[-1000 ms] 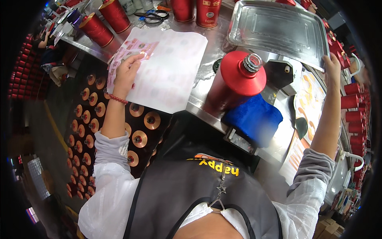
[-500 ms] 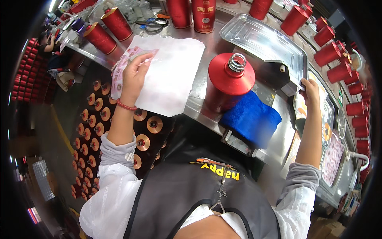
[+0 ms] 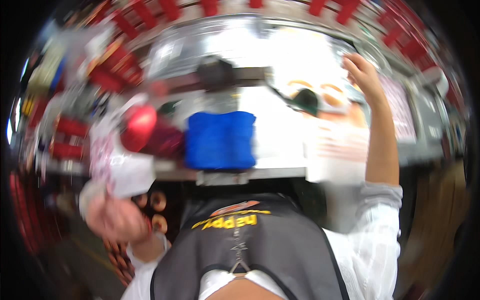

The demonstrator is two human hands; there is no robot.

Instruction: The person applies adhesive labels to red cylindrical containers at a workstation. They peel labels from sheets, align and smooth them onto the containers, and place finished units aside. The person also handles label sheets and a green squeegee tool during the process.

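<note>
My left hand (image 3: 116, 216) is low at the left, below the white sheet with pink print (image 3: 131, 172). Motion smears its fingers, and a pale blurred patch beside them cannot be made out. A red bottle (image 3: 140, 127) appears tilted, between that sheet and a blue cloth (image 3: 220, 141) at the table's front edge. My right hand (image 3: 361, 75) is raised at the far right with bent, parted fingers, near the far end of the papers. I see nothing held in it. Printed papers (image 3: 337, 142) lie nearer to me, left of my right forearm.
A clear tray (image 3: 175, 50) and a black block-shaped device (image 3: 215, 72) stand beyond the cloth. Red bottles (image 3: 112, 65) crowd the back left, with more along the far edge. A pink-patterned sheet (image 3: 397, 107) lies at the right. Bottles with orange-gold tops (image 3: 159, 201) stand below the table.
The view has swung right, shifting the table leftward. My left hand has come off the printed sheet, down toward me. My right hand has left the spot beside the black device.
</note>
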